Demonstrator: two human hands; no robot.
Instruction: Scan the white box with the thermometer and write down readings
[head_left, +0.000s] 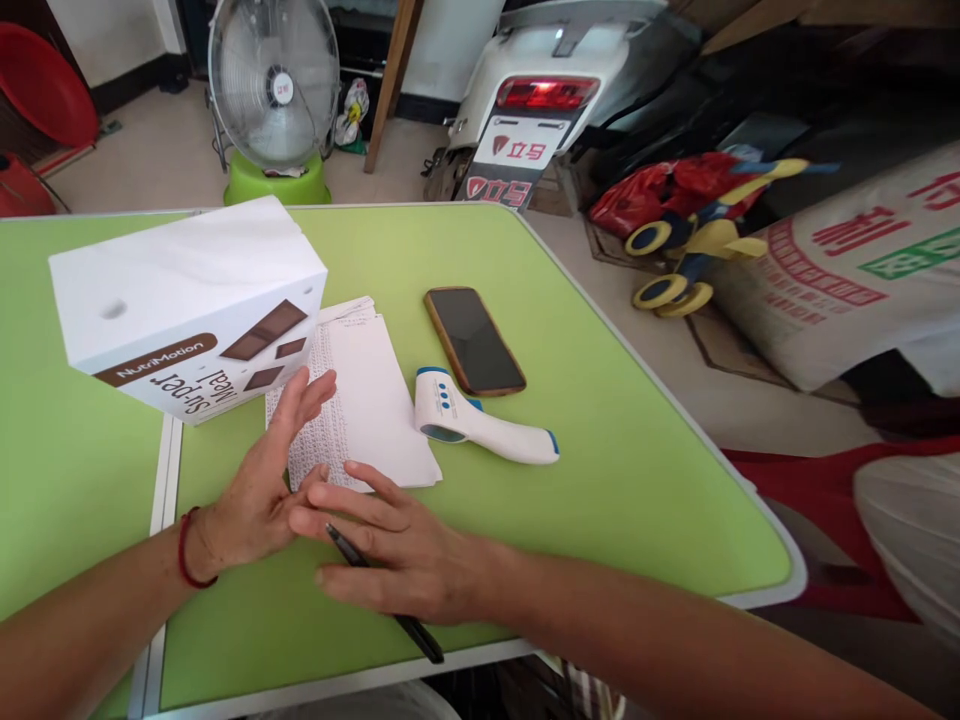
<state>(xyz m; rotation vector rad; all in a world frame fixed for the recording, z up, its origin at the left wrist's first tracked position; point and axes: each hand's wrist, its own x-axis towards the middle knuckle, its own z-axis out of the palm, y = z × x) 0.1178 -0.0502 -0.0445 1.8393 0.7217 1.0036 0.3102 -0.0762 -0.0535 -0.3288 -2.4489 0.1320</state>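
Observation:
My left hand (259, 490), with a red cord at the wrist, is raised with its fingers stretched toward the white box (187, 270). It holds nothing. My right hand (405, 550) has a black pen (421, 638) between thumb and fingers, with the tip pointing up and left and the rear end sticking out below the palm. The fingertips of my right hand are against or very near the left palm. Behind both hands lies a stack of paper sheets (375, 400), its left part covered in rows of small writing. The box hides the stack's upper left part.
Right of the paper, a white-and-blue infrared thermometer (487, 430) and a dark-screened phone (476, 340) lie on the green table (615, 500). Beyond the table stand a fan (274, 85) and a white scooter (540, 90). A printed sack (847, 270) leans at right.

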